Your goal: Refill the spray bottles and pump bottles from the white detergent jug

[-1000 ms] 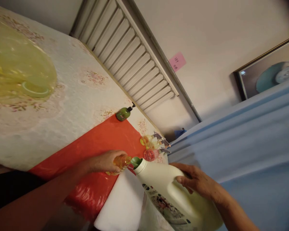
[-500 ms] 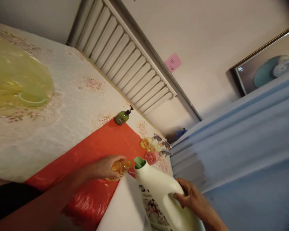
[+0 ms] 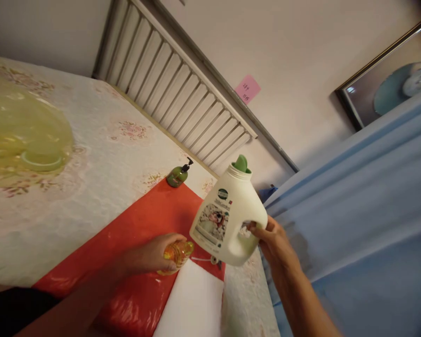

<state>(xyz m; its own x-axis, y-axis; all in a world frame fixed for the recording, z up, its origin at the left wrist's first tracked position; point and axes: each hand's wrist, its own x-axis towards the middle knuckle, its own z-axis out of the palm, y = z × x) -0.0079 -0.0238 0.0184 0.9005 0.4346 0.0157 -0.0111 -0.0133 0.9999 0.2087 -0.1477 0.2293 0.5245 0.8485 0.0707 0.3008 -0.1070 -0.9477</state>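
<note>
My right hand (image 3: 272, 239) grips the handle of a large white detergent jug (image 3: 226, 217) with a green spout, held upright above the table's right end. My left hand (image 3: 150, 255) is wrapped around a small clear bottle of yellow liquid (image 3: 178, 252) that stands on a red plastic sheet (image 3: 133, 238). The jug's mouth sits well above and to the right of the small bottle. A white foam sheet (image 3: 192, 304) lies just in front of the small bottle.
A green pump bottle (image 3: 178, 175) stands at the far edge of the red sheet. A yellow translucent cover (image 3: 21, 135) rests on the floral tablecloth (image 3: 101, 154) at left. Blue fabric (image 3: 354, 210) hangs at right; a white radiator (image 3: 182, 93) lines the wall.
The jug was tilted with its spout at the small bottle's mouth; my right hand has lifted it and turned it upright. My left hand stays on the small bottle.
</note>
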